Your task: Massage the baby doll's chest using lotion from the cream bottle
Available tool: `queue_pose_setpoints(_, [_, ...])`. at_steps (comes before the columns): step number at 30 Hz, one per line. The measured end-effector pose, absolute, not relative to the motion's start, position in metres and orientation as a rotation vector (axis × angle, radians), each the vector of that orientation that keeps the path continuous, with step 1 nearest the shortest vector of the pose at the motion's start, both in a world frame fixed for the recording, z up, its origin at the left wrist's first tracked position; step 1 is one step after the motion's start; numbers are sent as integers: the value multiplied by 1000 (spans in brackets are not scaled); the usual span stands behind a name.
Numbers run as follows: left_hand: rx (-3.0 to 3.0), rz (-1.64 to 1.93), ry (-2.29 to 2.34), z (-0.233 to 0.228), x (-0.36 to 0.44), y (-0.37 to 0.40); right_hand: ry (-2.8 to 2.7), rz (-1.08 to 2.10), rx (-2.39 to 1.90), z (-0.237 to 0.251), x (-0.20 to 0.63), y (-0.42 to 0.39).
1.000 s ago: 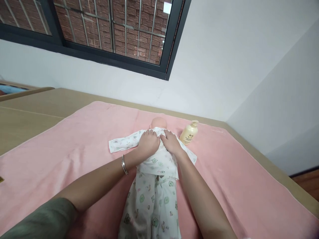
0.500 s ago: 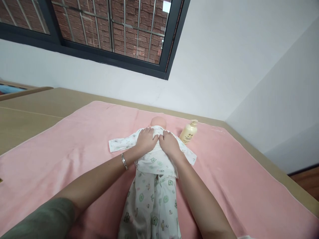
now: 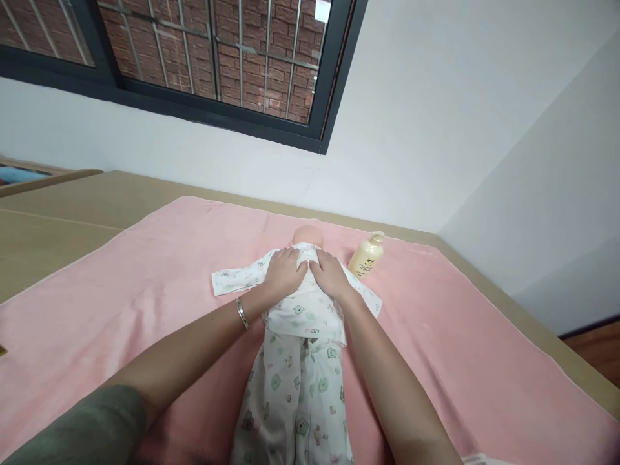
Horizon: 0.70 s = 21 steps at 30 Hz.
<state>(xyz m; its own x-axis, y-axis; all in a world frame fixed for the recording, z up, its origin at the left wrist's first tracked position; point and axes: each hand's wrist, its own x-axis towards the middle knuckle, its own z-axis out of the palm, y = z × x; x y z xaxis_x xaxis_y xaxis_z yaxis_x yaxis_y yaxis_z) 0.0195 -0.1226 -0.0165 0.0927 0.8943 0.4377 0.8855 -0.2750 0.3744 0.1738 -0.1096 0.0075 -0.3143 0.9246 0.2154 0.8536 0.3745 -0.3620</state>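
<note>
Pressing on doll's printed top (image 3: 303, 310), left hand (image 3: 285, 272) beside right hand (image 3: 330, 276).

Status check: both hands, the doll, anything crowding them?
Left hand and right hand flat on the doll's printed top, at the chest. Doll lies on pink blanket. Lotion bottle beside it, apart.

The pink blanket (image 3: 145, 284) lies bare and open to the left of the doll (image 3: 303, 310), and on the near right too. At the far right a cream lotion bottle (image 3: 367, 256) stands just beside the doll's shoulder, narrowing passage there.
</note>
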Motion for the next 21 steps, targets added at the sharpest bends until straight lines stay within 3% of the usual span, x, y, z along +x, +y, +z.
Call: queue_pose_setpoints(21, [2360,843,1937,-10,21,-129,-2257,323,-1533,9,178,-109])
